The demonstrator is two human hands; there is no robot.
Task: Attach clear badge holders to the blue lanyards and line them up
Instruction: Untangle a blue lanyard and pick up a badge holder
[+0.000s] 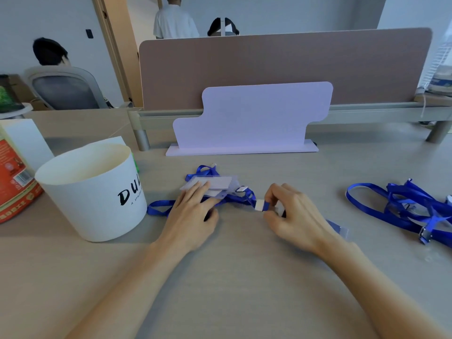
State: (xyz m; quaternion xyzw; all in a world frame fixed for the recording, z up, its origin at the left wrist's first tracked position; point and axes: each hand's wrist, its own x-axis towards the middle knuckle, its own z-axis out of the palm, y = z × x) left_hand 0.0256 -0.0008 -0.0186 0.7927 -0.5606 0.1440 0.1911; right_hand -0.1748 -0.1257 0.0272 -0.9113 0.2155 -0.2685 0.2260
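A small heap of clear badge holders (217, 183) with blue lanyards (159, 209) threaded through it lies at the table's middle. My left hand (193, 211) rests flat on the near left part of that heap, fingers spread over a holder. My right hand (291, 211) pinches the metal clip end of a blue lanyard (260, 205) between thumb and forefinger. A clear holder corner (341, 228) pokes out from under my right wrist. A second tangle of blue lanyards (403, 206) with metal clips lies at the right.
A white paper bucket (97, 192) stands at the left, with a red-and-white carton (12, 167) behind it. A lilac stand-up board (252, 118) and a brown desk divider (281, 69) close off the back. People sit beyond the divider.
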